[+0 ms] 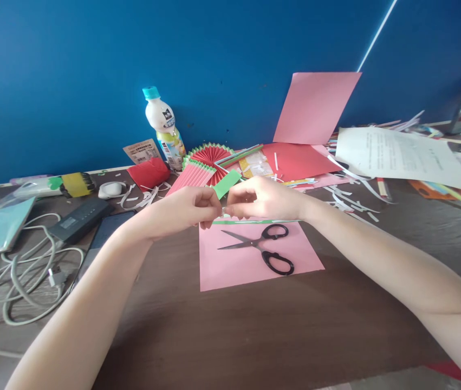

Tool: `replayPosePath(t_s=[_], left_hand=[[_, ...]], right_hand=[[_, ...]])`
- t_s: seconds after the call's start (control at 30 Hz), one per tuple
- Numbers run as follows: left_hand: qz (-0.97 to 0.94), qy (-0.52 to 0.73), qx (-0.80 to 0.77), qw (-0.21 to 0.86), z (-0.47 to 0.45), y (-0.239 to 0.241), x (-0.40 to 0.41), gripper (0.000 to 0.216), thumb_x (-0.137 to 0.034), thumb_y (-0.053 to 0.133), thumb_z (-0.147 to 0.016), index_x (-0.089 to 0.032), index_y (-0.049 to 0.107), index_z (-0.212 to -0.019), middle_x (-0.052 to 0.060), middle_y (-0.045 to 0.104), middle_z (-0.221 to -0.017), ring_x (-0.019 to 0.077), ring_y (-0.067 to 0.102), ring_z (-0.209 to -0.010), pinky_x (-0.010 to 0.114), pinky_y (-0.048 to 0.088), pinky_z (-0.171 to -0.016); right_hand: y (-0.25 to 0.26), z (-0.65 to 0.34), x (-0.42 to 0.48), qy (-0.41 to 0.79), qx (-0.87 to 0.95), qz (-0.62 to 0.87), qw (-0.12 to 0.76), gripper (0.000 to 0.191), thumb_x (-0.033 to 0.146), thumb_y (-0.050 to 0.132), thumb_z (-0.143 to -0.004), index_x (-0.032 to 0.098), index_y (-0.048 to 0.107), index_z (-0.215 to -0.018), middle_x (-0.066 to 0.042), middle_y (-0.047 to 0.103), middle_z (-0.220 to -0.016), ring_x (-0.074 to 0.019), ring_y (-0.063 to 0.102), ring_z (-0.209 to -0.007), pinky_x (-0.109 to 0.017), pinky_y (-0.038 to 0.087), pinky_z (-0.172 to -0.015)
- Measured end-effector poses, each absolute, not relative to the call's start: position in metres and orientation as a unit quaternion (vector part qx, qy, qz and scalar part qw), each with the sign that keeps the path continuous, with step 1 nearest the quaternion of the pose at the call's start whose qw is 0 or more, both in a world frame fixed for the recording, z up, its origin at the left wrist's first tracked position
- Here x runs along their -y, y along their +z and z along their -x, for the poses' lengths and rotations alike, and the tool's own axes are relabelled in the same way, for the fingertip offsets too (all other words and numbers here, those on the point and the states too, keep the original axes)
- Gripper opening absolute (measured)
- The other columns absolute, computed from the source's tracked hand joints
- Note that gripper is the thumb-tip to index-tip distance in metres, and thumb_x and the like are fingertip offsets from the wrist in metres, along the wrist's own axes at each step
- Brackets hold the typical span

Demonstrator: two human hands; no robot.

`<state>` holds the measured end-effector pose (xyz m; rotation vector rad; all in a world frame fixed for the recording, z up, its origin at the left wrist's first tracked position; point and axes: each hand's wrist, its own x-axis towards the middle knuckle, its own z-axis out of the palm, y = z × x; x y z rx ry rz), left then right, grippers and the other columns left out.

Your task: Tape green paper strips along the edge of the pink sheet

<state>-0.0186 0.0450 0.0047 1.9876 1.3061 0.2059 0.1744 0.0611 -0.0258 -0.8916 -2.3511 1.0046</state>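
Note:
My left hand [197, 206] and my right hand [254, 199] meet above the table, fingers closed and fingertips almost touching. A tiny pale bit shows between the fingertips, too small to name. Just behind them a green paper strip [227, 184] slants up; whether a hand grips it is hidden. Below lies a pink paper sheet [222, 271] bearing black-handled scissors [260, 246], blades parted and pointing left. A thin green-edged strip runs along the sheet's far edge. Beyond my left hand are a pleated pink paper [193, 176] with green edging and a red pleated fan [209, 156].
A plastic bottle [165, 127] stands by the blue wall. At left are cables [14, 281], a black box [79, 219] and a phone [106, 233]. Pink card [315, 108] leans at the back, near red paper [295, 160], white scraps [350, 203] and a printed sheet [401, 157].

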Motion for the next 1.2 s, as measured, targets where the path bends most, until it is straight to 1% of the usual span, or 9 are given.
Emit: replayPosePath(t_s=[0.13,0.33,0.53,0.67,0.8,0.9,1.0,1.07,1.2], left_hand=[[-0.77,0.09,-0.508,0.374,0.017,0.003,-0.044,0.007,-0.024,0.048,-0.072,-0.02,0.051,-0.068,-0.005,0.053,-0.057,0.0108,0.051,-0.058,0.022,0.035,-0.055],[-0.736,0.136,-0.501,0.433,0.017,-0.001,-0.045,0.01,-0.026,0.049,-0.074,-0.019,0.047,-0.067,-0.006,0.048,-0.054,0.0094,0.048,-0.054,0.023,0.034,-0.054],[-0.719,0.179,-0.465,0.485,0.017,-0.004,-0.047,0.013,-0.023,0.05,-0.074,-0.018,0.045,-0.063,-0.006,0.038,-0.052,0.0075,0.035,-0.049,0.022,0.025,-0.048],[-0.716,0.199,-0.481,0.466,0.018,-0.004,-0.049,0.014,-0.022,0.048,-0.072,-0.018,0.042,-0.06,-0.005,0.036,-0.051,0.0074,0.031,-0.048,0.023,0.021,-0.046],[-0.715,0.209,-0.542,0.387,0.025,-0.001,-0.053,0.013,-0.023,0.048,-0.07,-0.018,0.042,-0.059,-0.004,0.038,-0.053,0.0077,0.033,-0.048,0.023,0.024,-0.046],[-0.732,0.116,-0.591,0.319,0.033,0.004,-0.055,0.008,-0.027,0.051,-0.067,-0.019,0.05,-0.064,-0.003,0.048,-0.056,0.0102,0.045,-0.051,0.023,0.032,-0.05],[-0.737,-0.028,-0.628,0.249,0.041,0.005,-0.056,0.01,-0.031,0.052,-0.065,-0.021,0.053,-0.067,-0.001,0.059,-0.06,0.0156,0.056,-0.057,0.025,0.037,-0.054],[-0.739,-0.091,-0.631,0.218,0.045,0.001,-0.057,0.008,-0.03,0.051,-0.064,-0.021,0.053,-0.064,-0.001,0.061,-0.058,0.0172,0.057,-0.059,0.026,0.037,-0.055],[-0.745,-0.151,-0.622,0.185,0.049,-0.012,-0.063,0.01,-0.03,0.054,-0.062,-0.021,0.052,-0.058,0.001,0.059,-0.057,0.018,0.054,-0.056,0.027,0.033,-0.052]], right_hand=[[-0.026,-0.172,-0.058,0.319,0.859,0.321,0.239,0.022,0.031,0.057,-0.079,0.016,0.055,-0.064,0.001,0.053,-0.06,-0.0087,0.043,-0.055,-0.024,0.033,-0.053],[-0.029,-0.172,-0.056,0.281,0.868,0.303,0.274,0.011,0.019,0.052,-0.08,0.017,0.056,-0.07,0.001,0.055,-0.061,-0.0089,0.045,-0.055,-0.023,0.035,-0.053],[-0.036,-0.172,-0.059,0.168,0.906,0.231,0.313,0.021,0.023,0.049,-0.084,0.017,0.053,-0.065,0.001,0.051,-0.06,-0.0087,0.04,-0.054,-0.023,0.032,-0.052],[-0.034,-0.174,-0.055,0.134,0.912,0.215,0.324,0.022,0.023,0.046,-0.086,0.018,0.053,-0.066,0.0,0.054,-0.063,-0.0102,0.043,-0.057,-0.025,0.033,-0.055],[-0.026,-0.178,-0.054,0.198,0.884,0.257,0.335,0.02,0.031,0.046,-0.087,0.019,0.056,-0.074,-0.001,0.06,-0.07,-0.0117,0.05,-0.063,-0.026,0.035,-0.059],[-0.027,-0.18,-0.062,0.257,0.861,0.331,0.29,0.022,0.037,0.047,-0.086,0.019,0.056,-0.078,-0.002,0.061,-0.073,-0.012,0.051,-0.063,-0.027,0.035,-0.058],[-0.04,-0.18,-0.072,0.259,0.862,0.376,0.221,0.009,0.027,0.053,-0.08,0.019,0.054,-0.083,-0.002,0.062,-0.084,-0.0136,0.054,-0.071,-0.027,0.036,-0.061],[-0.05,-0.178,-0.076,0.257,0.871,0.385,0.164,0.012,0.02,0.055,-0.075,0.02,0.051,-0.086,-0.003,0.062,-0.087,-0.0148,0.053,-0.075,-0.027,0.036,-0.061],[-0.064,-0.175,-0.077,0.275,0.882,0.373,0.086,0.021,0.015,0.054,-0.069,0.021,0.048,-0.088,-0.003,0.058,-0.09,-0.0151,0.051,-0.075,-0.026,0.036,-0.058]])
